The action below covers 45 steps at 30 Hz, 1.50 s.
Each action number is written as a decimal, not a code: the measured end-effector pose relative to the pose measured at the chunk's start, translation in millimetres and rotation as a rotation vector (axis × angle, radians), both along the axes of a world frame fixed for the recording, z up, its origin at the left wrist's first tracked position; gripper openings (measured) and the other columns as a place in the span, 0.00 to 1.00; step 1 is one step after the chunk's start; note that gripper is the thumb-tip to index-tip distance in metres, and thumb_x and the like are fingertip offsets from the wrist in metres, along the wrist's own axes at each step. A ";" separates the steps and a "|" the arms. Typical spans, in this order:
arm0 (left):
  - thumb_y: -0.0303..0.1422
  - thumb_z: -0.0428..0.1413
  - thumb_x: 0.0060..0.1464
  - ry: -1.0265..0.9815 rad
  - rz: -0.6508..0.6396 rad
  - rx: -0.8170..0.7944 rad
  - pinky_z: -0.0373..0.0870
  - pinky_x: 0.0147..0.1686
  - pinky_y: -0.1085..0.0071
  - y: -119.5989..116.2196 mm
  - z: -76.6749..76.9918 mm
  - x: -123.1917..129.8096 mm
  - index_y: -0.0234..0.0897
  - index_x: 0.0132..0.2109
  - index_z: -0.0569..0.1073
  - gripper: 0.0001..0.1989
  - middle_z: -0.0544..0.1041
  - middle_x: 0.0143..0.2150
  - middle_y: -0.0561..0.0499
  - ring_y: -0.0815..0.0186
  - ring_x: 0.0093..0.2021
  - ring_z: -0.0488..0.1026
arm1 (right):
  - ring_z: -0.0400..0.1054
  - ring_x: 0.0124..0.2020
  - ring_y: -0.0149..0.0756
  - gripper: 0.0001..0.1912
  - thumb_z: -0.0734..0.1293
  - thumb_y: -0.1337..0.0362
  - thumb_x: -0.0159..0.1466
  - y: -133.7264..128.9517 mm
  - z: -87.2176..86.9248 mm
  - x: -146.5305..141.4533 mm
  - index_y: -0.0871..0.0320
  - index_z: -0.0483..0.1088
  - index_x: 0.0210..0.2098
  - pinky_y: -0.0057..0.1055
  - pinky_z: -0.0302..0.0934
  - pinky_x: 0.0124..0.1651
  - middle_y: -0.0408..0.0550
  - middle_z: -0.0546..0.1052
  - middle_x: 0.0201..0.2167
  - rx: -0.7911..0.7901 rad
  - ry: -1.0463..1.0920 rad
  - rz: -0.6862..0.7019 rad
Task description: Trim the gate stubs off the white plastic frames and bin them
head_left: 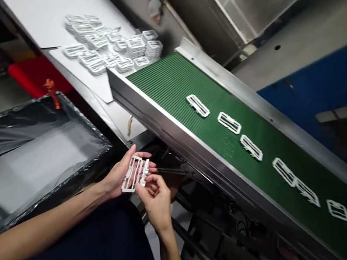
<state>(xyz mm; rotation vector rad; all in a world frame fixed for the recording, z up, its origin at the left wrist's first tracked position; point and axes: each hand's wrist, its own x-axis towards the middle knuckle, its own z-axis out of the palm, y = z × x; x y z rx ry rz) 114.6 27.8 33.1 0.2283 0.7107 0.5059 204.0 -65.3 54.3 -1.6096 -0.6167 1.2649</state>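
A white plastic frame (132, 174) with long slots lies across the palm of my left hand (119, 173), whose thumb rests along its upper edge. Between the thumb and fingers of my right hand (156, 198) is a second white plastic frame (144, 172), turned edge-on just right of the first. Whether the two pieces touch I cannot tell. Both hands are held in front of my body, below the near side of the conveyor. On its green belt (156, 76) lie several similar white frames (229, 123), spread out in a line.
Stacks of white frames (98, 42) crowd the white-covered table (24, 7) at upper left. A box lined with dark plastic (78, 163) stands left of my arms, an orange tool (52, 92) at its far rim. The conveyor's metal side rail (172, 134) runs close beyond my hands.
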 end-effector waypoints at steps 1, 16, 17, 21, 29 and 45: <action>0.47 0.44 0.59 -0.016 0.015 0.000 0.74 0.38 0.58 2.7 -0.9 -3.6 0.32 0.47 0.69 0.23 0.75 0.40 0.39 0.55 0.40 0.74 | 0.71 0.31 0.31 0.16 0.70 0.60 0.52 2.0 0.4 -2.3 0.57 0.60 0.34 0.26 0.65 0.35 0.45 0.74 0.32 -0.005 -0.003 0.010; 0.45 0.52 0.56 0.037 0.110 0.102 0.72 0.30 0.73 -12.0 -14.9 -13.5 0.34 0.39 0.73 0.17 0.72 0.32 0.48 0.67 0.31 0.71 | 0.70 0.30 0.33 0.13 0.65 0.54 0.57 4.3 -1.5 -22.4 0.52 0.64 0.38 0.30 0.65 0.37 0.41 0.75 0.30 -0.076 -0.520 0.306; 0.45 0.52 0.56 0.036 0.104 0.099 0.72 0.29 0.73 -12.3 -14.4 -13.4 0.34 0.39 0.73 0.17 0.71 0.32 0.48 0.67 0.31 0.71 | 0.70 0.30 0.33 0.13 0.65 0.54 0.57 3.7 -1.0 -21.4 0.52 0.64 0.38 0.30 0.65 0.37 0.41 0.75 0.30 -0.073 -0.514 0.304; 0.48 0.53 0.54 0.013 0.082 0.086 0.72 0.25 0.74 -14.3 -13.8 -13.8 0.35 0.39 0.71 0.19 0.71 0.34 0.48 0.68 0.29 0.70 | 0.71 0.32 0.33 0.13 0.66 0.54 0.57 3.0 -3.1 -20.5 0.53 0.63 0.37 0.29 0.66 0.37 0.42 0.76 0.32 -0.062 -0.446 0.283; 0.42 0.58 0.51 0.025 0.034 0.116 0.65 0.16 0.78 -13.5 -20.2 -21.2 0.37 0.35 0.66 0.13 0.66 0.27 0.55 0.74 0.18 0.63 | 0.72 0.31 0.34 0.15 0.66 0.53 0.57 6.0 19.6 -14.0 0.53 0.66 0.39 0.27 0.64 0.35 0.42 0.76 0.30 -0.057 -0.544 0.481; 0.27 0.55 0.54 -0.184 0.162 -0.015 0.66 0.25 0.75 4.0 -24.9 -59.3 0.34 0.35 0.67 0.02 0.67 0.30 0.50 0.72 0.24 0.64 | 0.69 0.39 0.43 0.18 0.63 0.56 0.59 203.7 106.9 159.4 0.60 0.69 0.46 0.34 0.59 0.40 0.54 0.76 0.38 -0.218 -1.576 0.565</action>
